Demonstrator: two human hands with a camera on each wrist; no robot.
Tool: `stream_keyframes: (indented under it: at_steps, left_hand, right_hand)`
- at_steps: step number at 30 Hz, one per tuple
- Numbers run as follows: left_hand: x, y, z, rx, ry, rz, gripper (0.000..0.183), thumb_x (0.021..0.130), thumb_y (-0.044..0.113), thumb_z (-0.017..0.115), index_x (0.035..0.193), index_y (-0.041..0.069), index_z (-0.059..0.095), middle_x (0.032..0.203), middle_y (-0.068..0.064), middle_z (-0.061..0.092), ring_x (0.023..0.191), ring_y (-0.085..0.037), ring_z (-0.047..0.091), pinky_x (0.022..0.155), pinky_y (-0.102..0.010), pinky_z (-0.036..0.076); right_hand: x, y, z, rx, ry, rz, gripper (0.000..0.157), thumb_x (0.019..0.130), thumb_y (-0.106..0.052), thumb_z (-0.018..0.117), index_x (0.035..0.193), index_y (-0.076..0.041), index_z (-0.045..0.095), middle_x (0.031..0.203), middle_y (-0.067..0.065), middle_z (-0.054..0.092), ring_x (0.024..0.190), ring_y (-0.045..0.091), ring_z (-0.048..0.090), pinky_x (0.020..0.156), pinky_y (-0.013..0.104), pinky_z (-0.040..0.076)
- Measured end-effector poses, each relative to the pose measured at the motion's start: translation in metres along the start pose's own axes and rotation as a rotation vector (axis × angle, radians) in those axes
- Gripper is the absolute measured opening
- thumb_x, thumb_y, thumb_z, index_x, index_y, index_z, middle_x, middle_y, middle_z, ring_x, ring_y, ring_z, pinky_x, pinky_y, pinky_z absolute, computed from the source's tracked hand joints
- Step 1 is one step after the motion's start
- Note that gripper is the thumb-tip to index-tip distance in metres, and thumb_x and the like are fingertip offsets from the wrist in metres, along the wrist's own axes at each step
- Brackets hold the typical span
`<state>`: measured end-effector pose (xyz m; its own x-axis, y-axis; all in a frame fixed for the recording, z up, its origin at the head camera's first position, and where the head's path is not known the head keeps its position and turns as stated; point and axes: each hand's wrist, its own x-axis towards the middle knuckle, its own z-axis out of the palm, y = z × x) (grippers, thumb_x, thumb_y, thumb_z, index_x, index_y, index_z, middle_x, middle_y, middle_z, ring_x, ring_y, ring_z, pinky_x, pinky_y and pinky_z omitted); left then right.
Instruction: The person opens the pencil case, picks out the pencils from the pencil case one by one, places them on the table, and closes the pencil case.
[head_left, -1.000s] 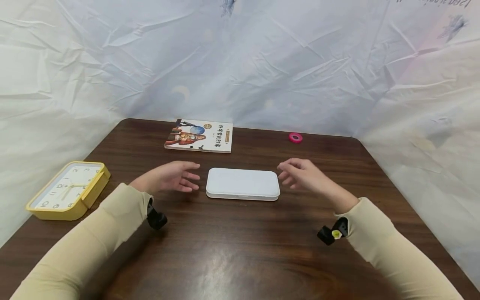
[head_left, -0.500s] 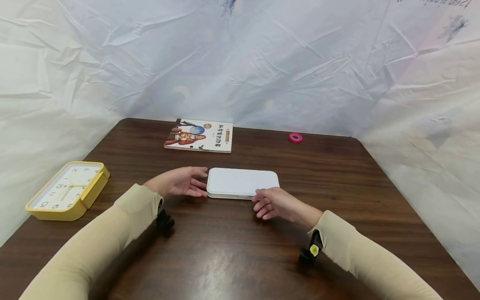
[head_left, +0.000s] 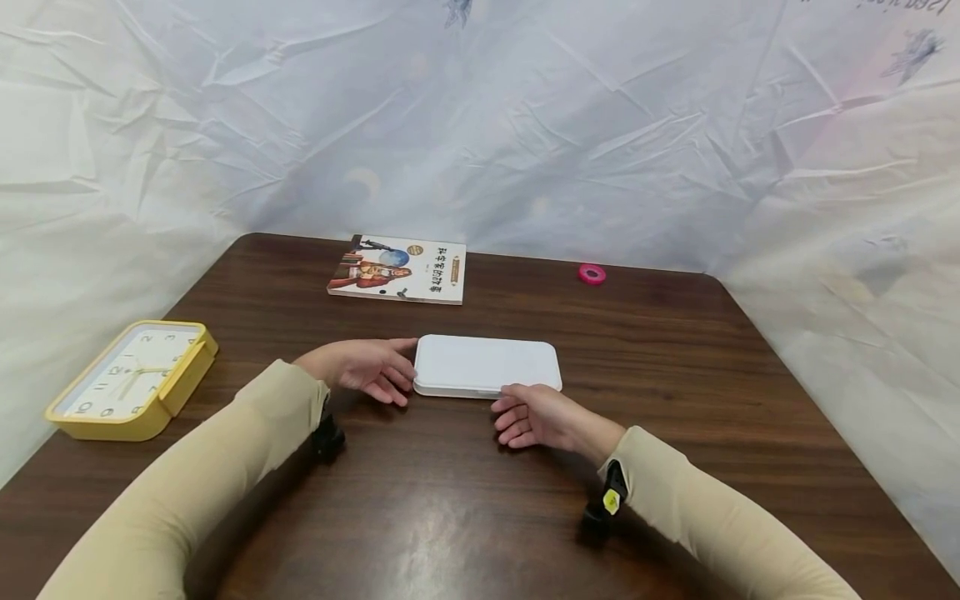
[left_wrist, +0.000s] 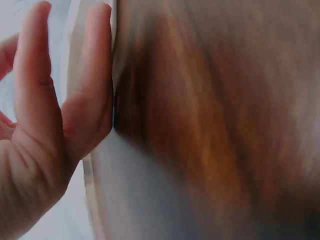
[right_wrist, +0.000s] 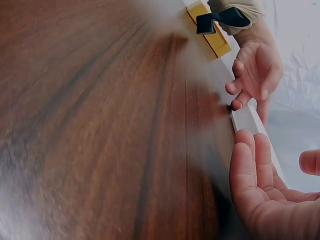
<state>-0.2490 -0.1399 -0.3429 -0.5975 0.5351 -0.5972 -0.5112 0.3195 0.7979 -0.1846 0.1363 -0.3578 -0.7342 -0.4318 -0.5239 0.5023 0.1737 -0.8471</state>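
Note:
A flat white rectangular case (head_left: 487,362) with rounded corners lies closed on the dark wooden table (head_left: 675,358). My left hand (head_left: 366,367) is at its left end, thumb by the far left corner and the other fingers loosely spread at the near corner. In the left wrist view, that hand's fingers (left_wrist: 37,75) are long and relaxed. At the front edge, right of the middle, my right hand (head_left: 546,417) has its thumb and forefinger right at the rim. Its other fingers hang loosely bent below. The right wrist view shows both hands beside the case's pale side (right_wrist: 245,119).
A yellow-framed clock (head_left: 131,375) lies face up at the table's left. Toward the back sits an illustrated book (head_left: 401,271), and right of it a small pink ring (head_left: 592,274). Pale wrinkled sheeting (head_left: 487,125) hangs behind the table and along its sides.
The right hand has moved from beyond the case's right end to its front edge. My left hand has come rightward up to the left end. The case stays in place.

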Motion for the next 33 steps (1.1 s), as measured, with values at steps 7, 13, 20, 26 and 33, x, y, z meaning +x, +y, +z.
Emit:
stream_keyframes:
  at_steps: [7, 13, 20, 26, 33]
  left_hand:
    - [0.008, 0.005, 0.002, 0.153, 0.076, 0.015, 0.088, 0.077, 0.012, 0.066, 0.14, 0.022, 0.005, 0.098, -0.017, 0.054, 0.077, -0.025, 0.059, 0.06, -0.031, 0.049]
    - [0.017, 0.005, 0.006, 0.327, 0.161, 0.06, 0.094, 0.069, 0.008, 0.073, 0.139, 0.016, 0.01, 0.095, -0.018, 0.051, 0.071, -0.021, 0.055, 0.06, -0.031, 0.048]
    - [0.023, 0.003, 0.011, 0.551, 0.228, 0.163, 0.104, 0.06, 0.006, 0.078, 0.138, 0.007, 0.009, 0.123, -0.02, 0.033, 0.091, -0.025, 0.045, 0.064, -0.031, 0.044]
    - [0.025, 0.004, 0.014, 0.773, 0.296, 0.203, 0.105, 0.058, 0.018, 0.081, 0.137, 0.006, 0.013, 0.129, -0.021, 0.025, 0.11, -0.03, 0.029, 0.093, -0.043, 0.024]
    - [0.029, 0.004, 0.015, 0.791, 0.297, 0.211, 0.107, 0.057, 0.018, 0.082, 0.137, 0.005, 0.011, 0.126, -0.022, 0.021, 0.107, -0.032, 0.03, 0.088, -0.039, 0.032]
  right_hand:
    - [0.004, 0.003, -0.001, 0.049, -0.016, 0.001, 0.036, 0.091, -0.027, 0.038, 0.1, 0.006, 0.049, 0.068, 0.005, 0.057, 0.061, 0.017, 0.059, 0.058, 0.028, 0.048]
    - [0.006, 0.003, -0.001, 0.066, -0.019, 0.008, 0.038, 0.091, -0.027, 0.037, 0.104, 0.008, 0.047, 0.069, 0.006, 0.057, 0.062, 0.018, 0.059, 0.058, 0.028, 0.048]
    - [0.006, 0.004, 0.0, 0.106, -0.008, 0.018, 0.038, 0.092, -0.026, 0.036, 0.107, 0.008, 0.044, 0.07, 0.007, 0.058, 0.062, 0.019, 0.06, 0.058, 0.028, 0.048]
    - [0.01, 0.007, 0.005, 0.19, 0.035, 0.003, 0.037, 0.092, -0.023, 0.036, 0.11, 0.009, 0.042, 0.075, 0.009, 0.06, 0.063, 0.019, 0.06, 0.057, 0.026, 0.048]
    - [0.017, 0.01, 0.017, 0.291, 0.137, -0.021, 0.038, 0.092, -0.023, 0.037, 0.108, 0.011, 0.044, 0.077, 0.01, 0.06, 0.063, 0.018, 0.06, 0.057, 0.024, 0.048]
